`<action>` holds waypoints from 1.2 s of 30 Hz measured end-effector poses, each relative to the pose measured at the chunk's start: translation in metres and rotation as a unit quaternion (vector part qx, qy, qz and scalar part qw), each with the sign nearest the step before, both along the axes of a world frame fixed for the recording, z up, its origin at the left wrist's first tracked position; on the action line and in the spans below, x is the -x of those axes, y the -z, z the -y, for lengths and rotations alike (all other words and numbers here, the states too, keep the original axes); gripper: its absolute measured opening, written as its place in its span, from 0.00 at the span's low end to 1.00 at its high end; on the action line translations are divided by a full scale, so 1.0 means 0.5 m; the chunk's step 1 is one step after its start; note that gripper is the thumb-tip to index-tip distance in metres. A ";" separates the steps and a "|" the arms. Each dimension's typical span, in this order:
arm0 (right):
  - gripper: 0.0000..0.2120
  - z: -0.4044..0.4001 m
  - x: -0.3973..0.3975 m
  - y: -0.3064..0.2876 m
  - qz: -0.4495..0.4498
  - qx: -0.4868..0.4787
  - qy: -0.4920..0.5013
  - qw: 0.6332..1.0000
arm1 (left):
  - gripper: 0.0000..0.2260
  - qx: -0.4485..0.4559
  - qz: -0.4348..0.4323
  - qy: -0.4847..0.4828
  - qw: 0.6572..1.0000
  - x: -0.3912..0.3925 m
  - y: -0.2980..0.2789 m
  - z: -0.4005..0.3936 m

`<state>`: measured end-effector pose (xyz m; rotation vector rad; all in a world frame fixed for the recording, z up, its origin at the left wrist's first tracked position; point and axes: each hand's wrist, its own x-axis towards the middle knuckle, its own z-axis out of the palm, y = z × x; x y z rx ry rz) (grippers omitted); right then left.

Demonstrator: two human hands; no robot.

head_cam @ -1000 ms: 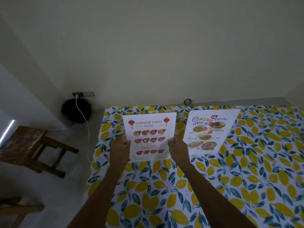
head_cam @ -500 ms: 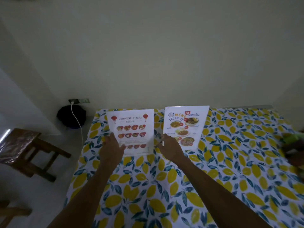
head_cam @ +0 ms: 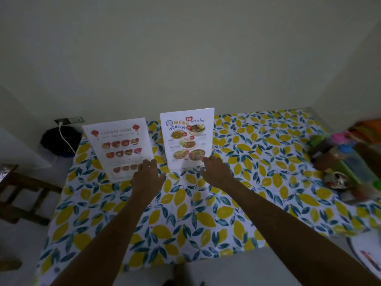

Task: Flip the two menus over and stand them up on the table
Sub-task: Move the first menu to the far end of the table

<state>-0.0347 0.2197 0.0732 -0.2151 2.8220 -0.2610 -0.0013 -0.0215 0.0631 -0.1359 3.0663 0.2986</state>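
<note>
Two menus stand upright, print toward me, on a table (head_cam: 257, 213) with a lemon-patterned cloth. The Chinese food menu (head_cam: 118, 145) is at the left. The Thai menu (head_cam: 186, 139), with food photos, is to its right. My left hand (head_cam: 146, 176) sits between them, its fingertips at the lower right corner of the Chinese menu, holding nothing. My right hand (head_cam: 216, 172) rests palm down at the lower right corner of the Thai menu, fingers spread; whether it touches the stand is unclear.
A cluster of condiment bottles and jars (head_cam: 338, 159) stands at the table's right edge. A white plate (head_cam: 367, 256) is at the near right. A wooden stool (head_cam: 22, 193) is left of the table; a black bag and wall socket (head_cam: 61, 139) sit behind it.
Both hands have let go of the Chinese menu, which now stands alone, and shifted right toward the Thai menu. The view also moved, showing bottles at the right.
</note>
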 end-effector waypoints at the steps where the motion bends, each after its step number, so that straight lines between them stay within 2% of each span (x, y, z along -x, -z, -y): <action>1: 0.24 -0.015 0.005 0.003 0.003 0.003 0.007 1.000 | 0.24 0.000 0.006 0.002 1.000 0.011 0.002 -0.011; 5: 0.23 -0.061 0.045 0.023 0.016 0.014 0.031 0.999 | 0.27 -0.032 0.023 -0.016 0.999 0.065 0.021 -0.049; 9: 0.27 -0.083 0.110 0.044 0.032 0.027 0.069 0.997 | 0.38 -0.164 0.045 -0.073 0.983 0.127 0.046 -0.074; 11: 0.29 -0.086 0.147 0.054 0.031 0.059 0.091 0.994 | 0.39 -0.205 0.036 -0.089 0.974 0.158 0.057 -0.080; 17: 0.29 -0.077 0.222 0.076 0.006 0.140 0.152 0.978 | 0.35 -0.251 0.031 -0.118 0.960 0.218 0.065 -0.088; 21: 0.18 -0.077 0.239 0.099 -0.008 0.169 0.151 0.974 | 0.21 -0.233 0.021 -0.136 0.963 0.247 0.057 -0.088; 25: 0.09 -0.101 0.246 0.088 -0.052 0.189 0.155 0.968 | 0.17 -0.229 -0.009 -0.077 0.970 0.264 0.059 -0.075; 30: 0.07 -0.189 0.264 0.066 -0.080 0.208 0.151 0.963 | 0.13 -0.229 -0.033 -0.020 0.973 0.297 0.025 -0.128; 32: 0.07 -0.239 0.280 0.048 -0.091 0.206 0.145 0.963 | 0.14 -0.257 -0.039 -0.007 0.966 0.316 0.009 -0.174; 36: 0.08 -0.378 0.326 0.004 -0.113 0.186 0.136 0.966 | 0.13 -0.248 -0.039 0.013 0.968 0.368 -0.018 -0.296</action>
